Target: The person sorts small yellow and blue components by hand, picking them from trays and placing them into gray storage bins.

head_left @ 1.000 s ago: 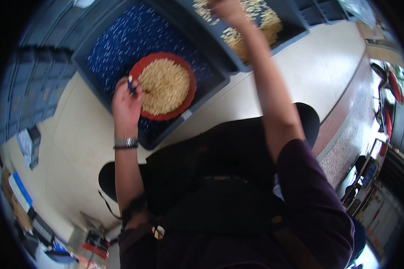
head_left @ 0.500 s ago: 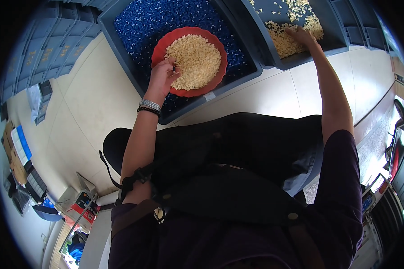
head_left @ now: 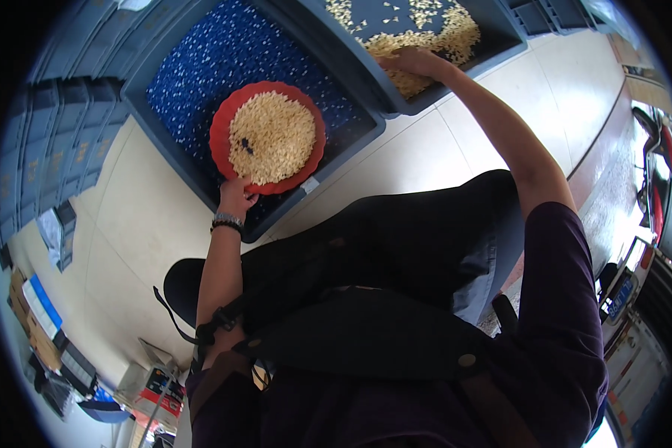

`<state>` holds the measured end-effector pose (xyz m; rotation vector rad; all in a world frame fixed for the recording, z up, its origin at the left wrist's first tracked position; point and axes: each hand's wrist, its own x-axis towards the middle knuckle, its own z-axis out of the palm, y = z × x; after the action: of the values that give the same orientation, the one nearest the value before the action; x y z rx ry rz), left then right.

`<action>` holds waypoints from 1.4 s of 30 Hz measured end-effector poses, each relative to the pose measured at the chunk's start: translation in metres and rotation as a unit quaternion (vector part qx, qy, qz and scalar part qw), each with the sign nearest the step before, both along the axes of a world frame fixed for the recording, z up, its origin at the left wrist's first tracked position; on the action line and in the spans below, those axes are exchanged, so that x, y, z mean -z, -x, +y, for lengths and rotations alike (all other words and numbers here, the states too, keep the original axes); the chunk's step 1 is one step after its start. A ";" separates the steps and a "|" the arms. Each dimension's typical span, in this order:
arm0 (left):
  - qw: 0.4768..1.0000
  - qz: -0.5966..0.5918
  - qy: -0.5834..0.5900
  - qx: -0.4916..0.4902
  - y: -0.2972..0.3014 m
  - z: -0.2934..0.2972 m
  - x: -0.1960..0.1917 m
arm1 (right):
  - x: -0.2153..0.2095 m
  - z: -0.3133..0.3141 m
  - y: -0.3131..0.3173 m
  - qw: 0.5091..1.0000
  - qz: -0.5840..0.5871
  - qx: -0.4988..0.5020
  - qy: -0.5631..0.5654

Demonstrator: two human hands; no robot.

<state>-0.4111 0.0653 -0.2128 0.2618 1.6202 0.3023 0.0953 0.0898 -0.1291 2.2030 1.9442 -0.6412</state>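
Note:
A red bowl (head_left: 320, 155) with a scalloped rim sits on blue pellets (head_left: 201, 67) in a grey bin (head_left: 145, 112). Small pale plastic-looking pieces (head_left: 280, 134) heap inside the bowl, with a few dark bits (head_left: 246, 145) lying on them. My left hand (head_left: 236, 196), a bracelet at its wrist, is closed on the bowl's near rim. Over in the second grey bin (head_left: 493, 56), my right hand (head_left: 418, 63) reaches into loose pale pieces (head_left: 459, 33) near the left wall. Its fingertips are partly hidden among them.
Stacked grey crates (head_left: 67, 142) line the left side. Another crate (head_left: 545, 16) stands beyond the right bin. Light floor tiles (head_left: 127, 224) lie around my dark-trousered legs (head_left: 366, 231). Boxes (head_left: 45, 302) sit at the far left, and parked vehicles (head_left: 657, 164) show at the right.
The view has shifted, so the bins sit further left. My left hand has gone from the bowl's contents to its near rim. My right hand has moved left through the pale pieces.

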 end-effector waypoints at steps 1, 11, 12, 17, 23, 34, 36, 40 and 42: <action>1.000 -0.002 -0.003 0.006 0.003 -0.003 0.002 | -0.007 0.003 0.004 0.996 0.073 0.033 0.049; 0.983 -0.159 -0.055 0.071 -0.014 0.008 -0.029 | -0.002 0.004 -0.043 0.925 0.320 0.125 0.160; 0.988 -0.135 -0.056 0.055 0.019 0.000 -0.042 | -0.014 0.018 0.005 0.907 0.322 0.163 0.215; 0.970 -0.199 -0.115 0.080 -0.015 0.011 -0.087 | 0.011 0.025 -0.036 0.821 0.419 0.253 0.294; 0.941 -0.234 -0.187 0.155 -0.040 0.019 -0.137 | -0.002 0.029 -0.039 0.702 0.567 0.265 0.340; 0.950 -0.211 -0.178 0.146 -0.076 0.006 -0.187 | -0.058 0.042 -0.043 0.659 0.672 0.291 0.170; 0.951 -0.213 -0.174 0.140 -0.075 0.006 -0.193 | -0.083 0.052 -0.034 0.663 0.687 0.252 0.159; 0.942 -0.225 -0.175 0.176 -0.075 0.006 -0.191 | -0.134 0.065 0.006 0.690 0.671 0.147 0.228; 0.939 -0.248 -0.164 0.173 -0.081 0.002 -0.190 | -0.163 0.061 0.039 0.733 0.627 0.121 0.234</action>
<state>-0.3298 0.0675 -0.0229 0.6626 0.9966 0.3356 0.0568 0.1510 0.0341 1.6949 1.3726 -2.8193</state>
